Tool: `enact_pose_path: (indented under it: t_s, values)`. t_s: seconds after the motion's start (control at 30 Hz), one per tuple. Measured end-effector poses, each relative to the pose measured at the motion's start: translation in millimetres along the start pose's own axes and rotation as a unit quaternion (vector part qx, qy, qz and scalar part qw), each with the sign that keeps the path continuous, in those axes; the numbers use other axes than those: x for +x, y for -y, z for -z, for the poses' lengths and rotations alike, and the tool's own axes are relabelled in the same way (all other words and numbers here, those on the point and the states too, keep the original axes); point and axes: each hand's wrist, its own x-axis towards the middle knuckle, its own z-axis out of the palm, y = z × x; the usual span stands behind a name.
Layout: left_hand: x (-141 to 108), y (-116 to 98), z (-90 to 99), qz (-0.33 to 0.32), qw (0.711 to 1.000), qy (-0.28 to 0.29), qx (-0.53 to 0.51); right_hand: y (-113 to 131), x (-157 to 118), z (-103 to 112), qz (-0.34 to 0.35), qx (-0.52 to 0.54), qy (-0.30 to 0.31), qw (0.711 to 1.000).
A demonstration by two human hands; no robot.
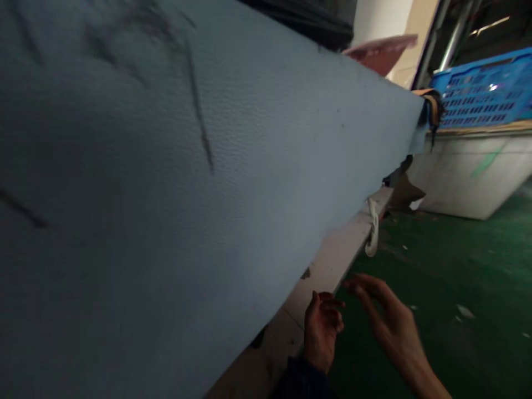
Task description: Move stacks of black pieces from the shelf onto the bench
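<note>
A large pale blue-grey sheet with dark scuffs point(257, 166) fills the left and middle of the view. Beneath its lower edge runs a whitish ledge point(332, 260). Close to the ledge's outer edge is my left hand point(322, 330), palm turned up, fingers curled but apart, nothing visible in it. My right hand point(388, 313) is just right of it, over the green floor, slightly blurred, with thumb and fingers apart and nothing seen between them. The two hands do not touch. A loop of white cord or cloth point(373, 230) hangs from the ledge beyond them.
A blue plastic basket point(486, 91) rests on a large whitish bin point(465, 177) at the right. Behind the sheet's top edge are a reddish object point(380, 52) and black material point(307, 22). Small scraps point(465, 312) lie on the green floor point(482, 260).
</note>
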Motion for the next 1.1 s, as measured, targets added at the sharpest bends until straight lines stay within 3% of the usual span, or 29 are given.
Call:
enact_pose_path:
  t_s: [0.13,0.27,0.47,0.6,0.7,0.73,0.8,0.93,0.97,1.0,1.1]
  values:
    - [6,3,1.0,-0.051,0.994,-0.065,0.07,-47,-9,-40,-0.038,0.018,0.113,0.993]
    - [12,10,9.4,-0.138,0.961,-0.111,0.214,-69,-16,-57,-0.059,0.022,0.166,0.984]
    - [15,26,6.5,-0.259,0.854,-0.087,0.443,-93,-12,-52,-0.116,-0.008,0.163,0.98]
    - [11,44,-0.6,-0.275,0.804,-0.074,0.522,-113,-13,-42,-0.151,-0.03,0.179,0.972]
    - [-10,42,-6.5,-0.278,0.758,-0.058,0.587,-121,-16,-33,-0.155,-0.039,0.206,0.966]
    - [-21,35,-10.6,-0.289,0.73,-0.051,0.617,-123,-17,-29,-0.15,-0.039,0.213,0.965]
    - [-45,12,-23.5,-0.343,0.626,-0.042,0.699,-126,-17,-22,-0.141,-0.035,0.223,0.964]
    - [-78,-58,-62.8,-0.496,0.321,-0.005,0.806,-131,-14,-11,-0.138,-0.03,0.224,0.964]
    - [-80,-77,-71.9,-0.493,0.247,-0.019,0.834,-133,-13,-9,-0.138,-0.029,0.223,0.965]
    - [-80,-95,-79.5,-0.48,0.191,-0.037,0.855,-135,-13,-7,-0.139,-0.03,0.222,0.965]
    - [-62,-143,-90.8,-0.379,0.125,-0.153,0.904,-142,-14,-2,-0.144,-0.036,0.219,0.964]
